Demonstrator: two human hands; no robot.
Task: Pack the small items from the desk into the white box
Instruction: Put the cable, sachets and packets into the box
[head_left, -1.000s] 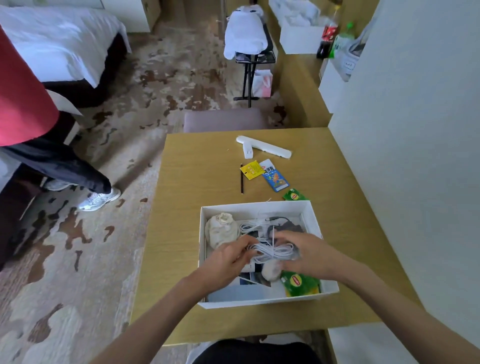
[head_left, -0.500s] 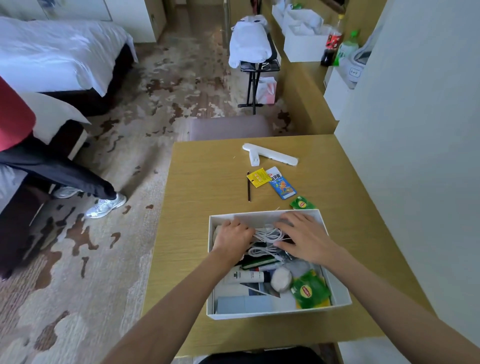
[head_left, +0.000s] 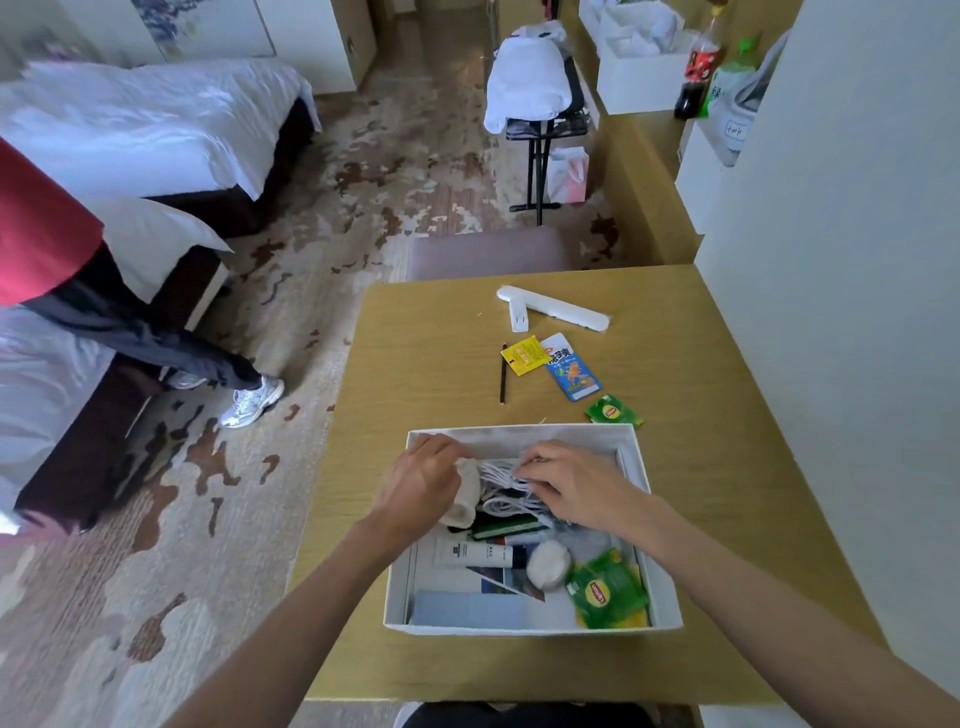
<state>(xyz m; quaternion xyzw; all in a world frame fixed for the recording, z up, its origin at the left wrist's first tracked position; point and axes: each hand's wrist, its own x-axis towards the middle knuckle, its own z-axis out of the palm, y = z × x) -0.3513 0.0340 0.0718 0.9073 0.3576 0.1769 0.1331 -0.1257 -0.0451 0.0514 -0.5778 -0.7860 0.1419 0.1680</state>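
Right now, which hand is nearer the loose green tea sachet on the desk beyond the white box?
Right. The right hand lies in the box below the green tea sachet; the left hand is farther left.

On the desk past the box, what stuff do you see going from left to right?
Black pencil → yellow packet → blue packet → green tea bag. The long white power strip lies farther back and spans several of these, so I left it out.

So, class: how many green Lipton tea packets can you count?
2: one green packet on the desk beyond the white box; another inside its near-right corner. More may be hidden.
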